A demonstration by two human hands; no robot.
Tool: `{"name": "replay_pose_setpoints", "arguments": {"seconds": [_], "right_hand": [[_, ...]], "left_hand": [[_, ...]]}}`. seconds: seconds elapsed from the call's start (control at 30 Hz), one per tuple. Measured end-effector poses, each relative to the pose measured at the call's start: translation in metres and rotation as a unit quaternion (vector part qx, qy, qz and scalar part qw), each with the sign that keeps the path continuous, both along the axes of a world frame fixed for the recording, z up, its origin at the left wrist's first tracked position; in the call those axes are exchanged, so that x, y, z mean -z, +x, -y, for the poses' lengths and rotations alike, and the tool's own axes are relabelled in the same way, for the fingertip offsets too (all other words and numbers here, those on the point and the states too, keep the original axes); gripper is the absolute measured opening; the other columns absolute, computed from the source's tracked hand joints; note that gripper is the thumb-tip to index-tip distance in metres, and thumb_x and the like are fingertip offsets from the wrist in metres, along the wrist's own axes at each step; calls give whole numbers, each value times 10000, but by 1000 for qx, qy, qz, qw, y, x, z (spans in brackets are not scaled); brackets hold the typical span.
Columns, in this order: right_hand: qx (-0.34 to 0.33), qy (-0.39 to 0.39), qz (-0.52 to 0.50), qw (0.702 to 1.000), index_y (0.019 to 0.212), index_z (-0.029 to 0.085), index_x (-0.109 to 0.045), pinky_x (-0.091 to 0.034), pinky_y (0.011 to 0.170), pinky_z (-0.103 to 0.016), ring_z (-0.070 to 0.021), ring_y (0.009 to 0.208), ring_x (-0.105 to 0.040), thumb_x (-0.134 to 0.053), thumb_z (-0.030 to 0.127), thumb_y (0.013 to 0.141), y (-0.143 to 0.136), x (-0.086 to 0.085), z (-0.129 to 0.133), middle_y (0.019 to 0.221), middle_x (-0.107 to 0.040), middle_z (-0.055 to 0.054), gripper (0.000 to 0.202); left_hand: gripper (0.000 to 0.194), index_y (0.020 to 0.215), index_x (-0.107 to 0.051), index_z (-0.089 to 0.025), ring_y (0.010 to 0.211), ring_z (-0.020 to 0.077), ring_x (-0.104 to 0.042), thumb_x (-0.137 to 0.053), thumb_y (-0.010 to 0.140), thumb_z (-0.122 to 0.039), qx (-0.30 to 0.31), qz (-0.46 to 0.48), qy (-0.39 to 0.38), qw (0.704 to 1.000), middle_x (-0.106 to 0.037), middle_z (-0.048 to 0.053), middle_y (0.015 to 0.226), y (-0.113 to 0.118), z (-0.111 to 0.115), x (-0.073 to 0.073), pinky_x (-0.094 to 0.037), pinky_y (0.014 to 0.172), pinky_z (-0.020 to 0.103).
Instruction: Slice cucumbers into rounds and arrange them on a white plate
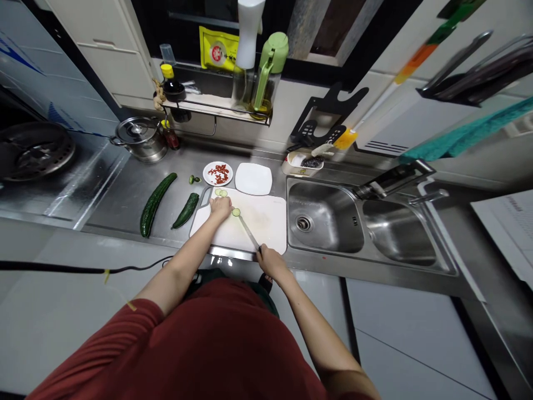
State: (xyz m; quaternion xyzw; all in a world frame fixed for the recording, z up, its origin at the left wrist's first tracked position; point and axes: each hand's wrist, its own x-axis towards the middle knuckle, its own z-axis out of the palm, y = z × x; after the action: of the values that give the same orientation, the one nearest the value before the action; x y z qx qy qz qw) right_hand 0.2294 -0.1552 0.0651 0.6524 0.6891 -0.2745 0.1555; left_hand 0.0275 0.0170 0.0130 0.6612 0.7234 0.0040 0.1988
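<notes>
A: Where is the cucumber slice [236, 212], and how does it handle?
B: On the cutting board [272, 225]; probably light, slippery; hold its rim. Right hand [271, 263] grips the knife [250, 233]; left hand [220, 209]: cannot tell.

I can read no word or number here: the red round emblem [217, 54] on the yellow packet [230, 51] and the faint print [515, 206] on the white sheet [506, 233] to my right seem too small and blurred to make out.
</notes>
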Motion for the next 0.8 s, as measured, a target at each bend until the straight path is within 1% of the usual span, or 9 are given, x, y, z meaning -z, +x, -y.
{"name": "replay_pose_setpoints", "arguments": {"seconds": [0.1, 0.17, 0.33, 0.6, 0.8], "right_hand": [[1, -6, -5, 1000, 1100, 150, -525, -438, 723, -303, -247, 922, -659, -333, 335, 967, 3, 1, 3, 1009, -677, -148, 299], [-3, -4, -4, 1000, 1102, 151, -524, -437, 729, -308, -251, 929, -656, -343, 338, 964, 3, 1, 1, 1012, -676, -150, 294], [-7, -1, 0, 1000, 1099, 151, -523, -439, 743, -333, -273, 955, -646, -353, 342, 960, -4, -1, -8, 1023, -669, -161, 291], [-6, 8, -12, 1000, 1114, 147, -518, -444, 754, -347, -276, 966, -638, -353, 328, 948, -13, 0, -23, 1047, -661, -161, 296], [-6, 13, -14, 1000, 1109, 144, -527, -446, 749, -344, -279, 965, -636, -353, 326, 943, -15, 2, -28, 1041, -661, -161, 302]], "left_hand": [[190, 825, -654, -244, 1013, 272, -565, -630, 739, -413, 0, 1, 0, 1000, -690, 68, 919, 0, 0, 1, -282, 929, 431], [186, 822, -652, -244, 1018, 274, -563, -629, 741, -410, 1, 4, -1, 1000, -690, 66, 918, -1, -1, 1, -279, 928, 432], [194, 826, -649, -240, 1023, 280, -558, -625, 744, -414, 2, 9, -4, 1000, -686, 75, 919, -1, -1, 1, -268, 926, 435], [202, 831, -650, -240, 1020, 278, -555, -619, 748, -422, 2, 9, -3, 1000, -683, 73, 914, -1, 0, 2, -266, 934, 436], [193, 824, -658, -247, 1005, 277, -564, -631, 739, -418, -1, 5, 0, 1000, -688, 68, 906, -1, -1, 2, -276, 929, 439]]}}
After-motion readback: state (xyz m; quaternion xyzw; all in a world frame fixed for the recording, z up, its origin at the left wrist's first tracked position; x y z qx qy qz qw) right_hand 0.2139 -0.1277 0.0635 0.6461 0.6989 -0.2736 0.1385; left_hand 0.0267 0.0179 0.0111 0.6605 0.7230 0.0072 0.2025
